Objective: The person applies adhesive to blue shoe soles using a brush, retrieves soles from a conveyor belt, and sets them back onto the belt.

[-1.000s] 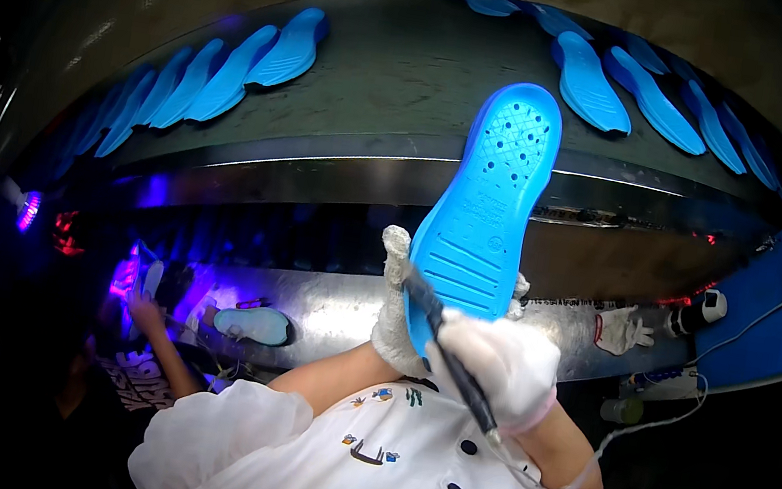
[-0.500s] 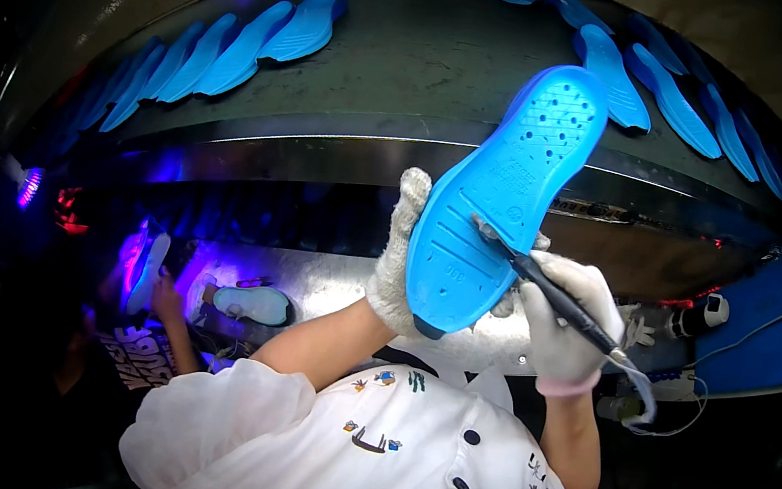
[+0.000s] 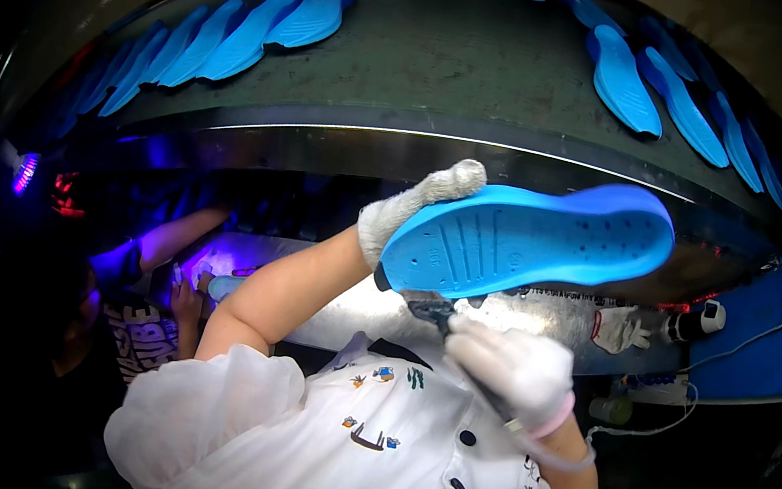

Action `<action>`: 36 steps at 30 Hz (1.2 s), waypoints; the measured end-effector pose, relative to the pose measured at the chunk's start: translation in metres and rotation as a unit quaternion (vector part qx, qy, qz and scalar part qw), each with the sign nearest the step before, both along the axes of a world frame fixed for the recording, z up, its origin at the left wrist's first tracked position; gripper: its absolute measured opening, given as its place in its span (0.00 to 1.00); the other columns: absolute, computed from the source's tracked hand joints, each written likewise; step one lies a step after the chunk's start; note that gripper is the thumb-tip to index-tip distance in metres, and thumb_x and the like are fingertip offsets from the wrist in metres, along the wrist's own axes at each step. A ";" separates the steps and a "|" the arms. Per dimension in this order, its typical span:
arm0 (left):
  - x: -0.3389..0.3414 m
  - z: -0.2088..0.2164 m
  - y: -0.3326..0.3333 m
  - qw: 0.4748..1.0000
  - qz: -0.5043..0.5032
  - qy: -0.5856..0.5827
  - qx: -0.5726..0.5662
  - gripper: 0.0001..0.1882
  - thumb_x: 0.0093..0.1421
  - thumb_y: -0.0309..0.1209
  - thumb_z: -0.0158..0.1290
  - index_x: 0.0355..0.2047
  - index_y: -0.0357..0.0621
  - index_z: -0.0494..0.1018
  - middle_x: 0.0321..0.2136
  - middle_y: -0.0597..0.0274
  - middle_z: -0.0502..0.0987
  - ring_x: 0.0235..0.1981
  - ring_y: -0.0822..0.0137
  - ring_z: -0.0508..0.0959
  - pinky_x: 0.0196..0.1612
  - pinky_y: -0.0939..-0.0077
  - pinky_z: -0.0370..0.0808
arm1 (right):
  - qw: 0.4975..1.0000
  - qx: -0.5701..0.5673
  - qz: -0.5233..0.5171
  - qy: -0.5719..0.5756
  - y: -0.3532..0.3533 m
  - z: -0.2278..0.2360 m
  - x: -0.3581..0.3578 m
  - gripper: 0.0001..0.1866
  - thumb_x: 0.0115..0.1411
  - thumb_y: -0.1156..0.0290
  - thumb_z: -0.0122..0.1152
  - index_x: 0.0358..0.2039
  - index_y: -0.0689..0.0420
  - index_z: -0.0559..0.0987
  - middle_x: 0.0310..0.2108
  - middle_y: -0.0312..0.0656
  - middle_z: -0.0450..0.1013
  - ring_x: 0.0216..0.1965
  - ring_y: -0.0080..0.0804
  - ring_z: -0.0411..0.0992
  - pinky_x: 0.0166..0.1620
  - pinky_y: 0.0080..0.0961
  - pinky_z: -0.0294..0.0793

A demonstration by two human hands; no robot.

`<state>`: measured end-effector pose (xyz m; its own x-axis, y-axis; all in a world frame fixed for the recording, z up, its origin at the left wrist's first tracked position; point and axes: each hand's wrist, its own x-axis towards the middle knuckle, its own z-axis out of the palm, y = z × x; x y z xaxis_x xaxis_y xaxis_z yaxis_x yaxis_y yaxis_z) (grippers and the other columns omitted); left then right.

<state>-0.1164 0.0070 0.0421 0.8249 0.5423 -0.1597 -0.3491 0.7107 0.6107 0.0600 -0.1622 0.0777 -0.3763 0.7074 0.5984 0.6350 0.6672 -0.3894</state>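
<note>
My left grip (image 3: 408,212) is closed on the blue shoe sole (image 3: 517,245), now turned sideways above the metal counter (image 3: 341,310); that seemingly presents its near edge to the brush (image 3: 431,309) clasped in my right grip (image 3: 516,370).

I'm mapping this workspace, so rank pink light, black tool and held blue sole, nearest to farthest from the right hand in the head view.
1. Black tool: in the right hand.
2. Blue sole: just ahead, in the left hand.
3. Pink light: far left.
</note>
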 end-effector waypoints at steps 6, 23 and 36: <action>0.001 0.012 0.010 0.988 -0.007 0.092 0.126 0.31 0.60 0.58 0.62 0.51 0.46 0.79 0.45 0.51 0.80 0.44 0.58 0.82 0.46 0.60 0.82 | 0.998 -0.046 -0.001 0.052 -0.005 0.001 -0.002 0.15 0.52 0.79 0.72 0.42 0.57 0.85 0.45 0.47 0.83 0.38 0.40 0.84 0.41 0.29 0.83; -0.017 0.012 0.031 0.888 -0.032 -0.023 0.458 0.28 0.69 0.45 0.53 0.65 0.47 0.71 0.66 0.53 0.70 0.67 0.59 0.69 0.69 0.64 0.66 | 0.995 -0.046 -0.042 0.074 -0.004 0.014 -0.004 0.14 0.47 0.83 0.72 0.37 0.62 0.85 0.41 0.51 0.83 0.38 0.44 0.83 0.43 0.29 0.82; -0.032 0.017 0.034 0.959 -0.005 0.059 0.278 0.28 0.69 0.46 0.54 0.65 0.46 0.71 0.62 0.53 0.74 0.63 0.58 0.75 0.65 0.66 0.72 | 0.999 0.020 -0.045 0.006 -0.011 0.025 0.008 0.13 0.50 0.76 0.69 0.37 0.62 0.84 0.41 0.52 0.83 0.31 0.42 0.82 0.33 0.28 0.81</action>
